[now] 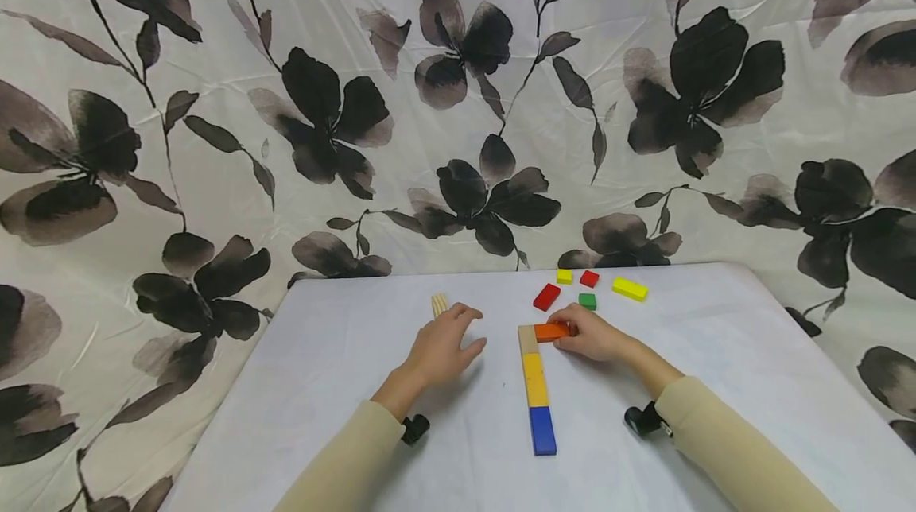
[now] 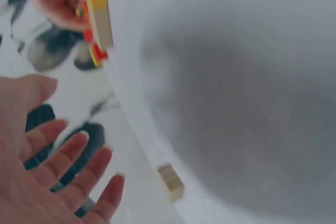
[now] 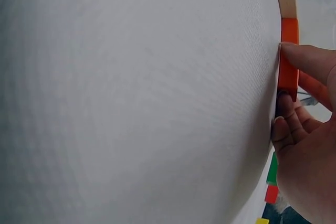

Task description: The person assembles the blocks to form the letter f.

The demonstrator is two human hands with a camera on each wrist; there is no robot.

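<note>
On the white table a column of blocks runs away from the person: a blue block (image 1: 543,431) nearest, a yellow block (image 1: 534,379) in the middle, a plain wood block (image 1: 527,339) at the far end. An orange block (image 1: 547,332) lies crosswise, its left end against the wood block. My right hand (image 1: 592,333) pinches its right end; the right wrist view shows thumb and fingers on the orange block (image 3: 289,69). With fingers spread and nothing held, my left hand (image 1: 445,345) hovers left of the column, near a pale wood piece (image 1: 440,304).
Behind the right hand lie a red block (image 1: 547,296), a green block (image 1: 588,301), a small yellow block (image 1: 564,277), a small red block (image 1: 589,279) and a longer yellow block (image 1: 630,288). A floral cloth (image 1: 487,114) hangs behind the table (image 1: 343,432).
</note>
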